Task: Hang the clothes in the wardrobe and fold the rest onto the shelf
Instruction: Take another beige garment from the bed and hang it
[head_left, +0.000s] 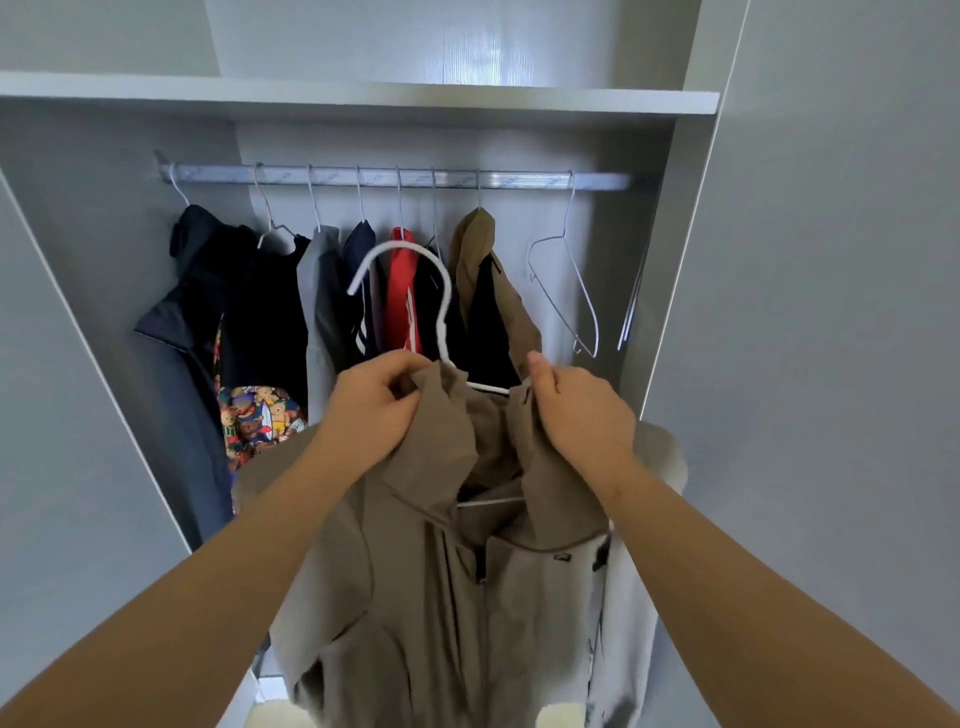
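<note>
A: Where is the taupe fabric jacket hanging?
B: Draping on the white wire hanger, below the silver metal rail.
A: Fingers?
B: Left hand and right hand are each pinching its collar.

A big grey wardrobe stands open, with a white shelf above a shiny rail.
</note>
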